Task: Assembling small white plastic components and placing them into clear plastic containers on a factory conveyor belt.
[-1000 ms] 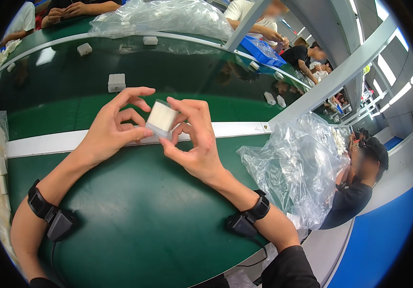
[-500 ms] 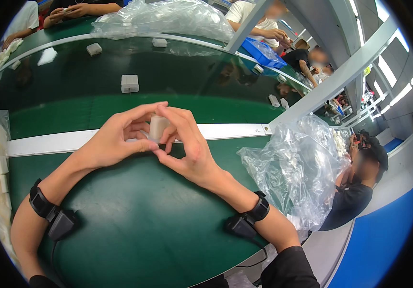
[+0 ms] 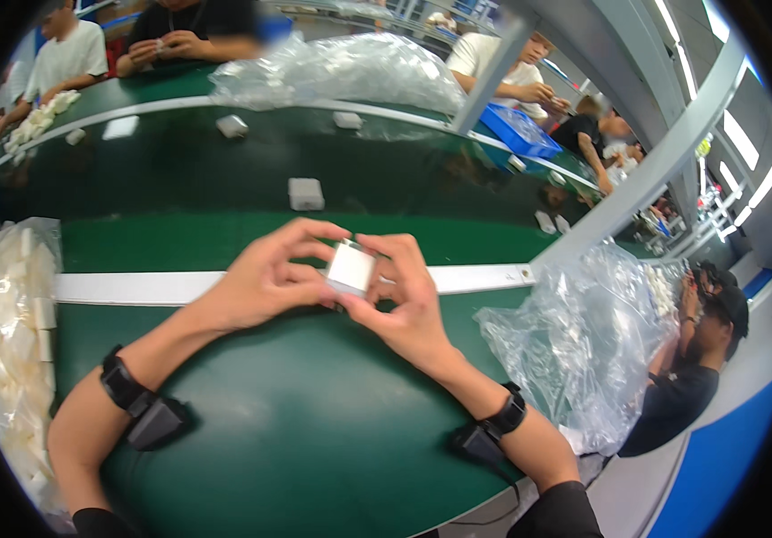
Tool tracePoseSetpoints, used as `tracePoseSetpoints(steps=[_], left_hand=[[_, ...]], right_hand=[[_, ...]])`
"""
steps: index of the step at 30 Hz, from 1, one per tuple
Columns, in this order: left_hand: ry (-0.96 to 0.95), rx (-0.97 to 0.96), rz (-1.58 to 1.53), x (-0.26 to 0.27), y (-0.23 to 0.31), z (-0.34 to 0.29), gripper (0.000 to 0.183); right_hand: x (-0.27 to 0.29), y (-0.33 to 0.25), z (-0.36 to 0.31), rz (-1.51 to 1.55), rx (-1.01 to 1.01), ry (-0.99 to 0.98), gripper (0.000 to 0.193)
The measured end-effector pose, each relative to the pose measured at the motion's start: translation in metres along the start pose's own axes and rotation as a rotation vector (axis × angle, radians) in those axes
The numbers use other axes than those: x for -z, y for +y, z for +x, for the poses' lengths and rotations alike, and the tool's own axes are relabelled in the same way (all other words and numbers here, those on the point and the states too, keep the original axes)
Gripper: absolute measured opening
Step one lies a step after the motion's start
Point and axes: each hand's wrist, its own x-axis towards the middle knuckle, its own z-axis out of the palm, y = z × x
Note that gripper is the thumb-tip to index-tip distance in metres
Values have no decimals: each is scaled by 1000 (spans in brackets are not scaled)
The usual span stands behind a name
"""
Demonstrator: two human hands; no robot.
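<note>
A small white block-shaped plastic piece (image 3: pixel 350 267) is held up in front of me, over the white strip. One squarish, shiny face of it is turned up toward me. My left hand (image 3: pixel 265 280) is closed on its left side, with thumb and fingertips on its edge. From the right, my right hand (image 3: pixel 410 300) pinches it too, fingers curled behind and thumb at the lower corner. The fingers hide the sides and underside of the piece. Both wrists carry black straps with a black box.
A white strip (image 3: pixel 143 289) separates the green tabletop (image 3: pixel 305 421) from a green belt, where another white block (image 3: pixel 305 194) lies. A bag of white pieces (image 3: pixel 11 341) stands left, a crumpled clear bag (image 3: pixel 583 350) right. A grey post (image 3: pixel 646 170) slants at right; co-workers sit beyond.
The white piece has been turned in my fingers, so a squarish face now shows instead of its long side. My view has shifted, and the surroundings appear lower and farther right.
</note>
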Motion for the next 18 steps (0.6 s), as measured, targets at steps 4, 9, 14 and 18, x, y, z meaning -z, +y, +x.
tracePoseSetpoints(steps=[4,9,14,18], left_hand=[[-9,74,21,-2,3,0,58],[-21,23,43,-6,-3,-2,48],[-73,24,-27,-8,-5,2,46],[-97,-11,-70,-6,-6,4,54]], right_hand=[[4,-1,-4,100,-15,-58,54],[1,-18,-2,211,-172,-53,47],[5,-13,-3,118,-149,-52,43],[2,-10,-2,162,-155,1,47]])
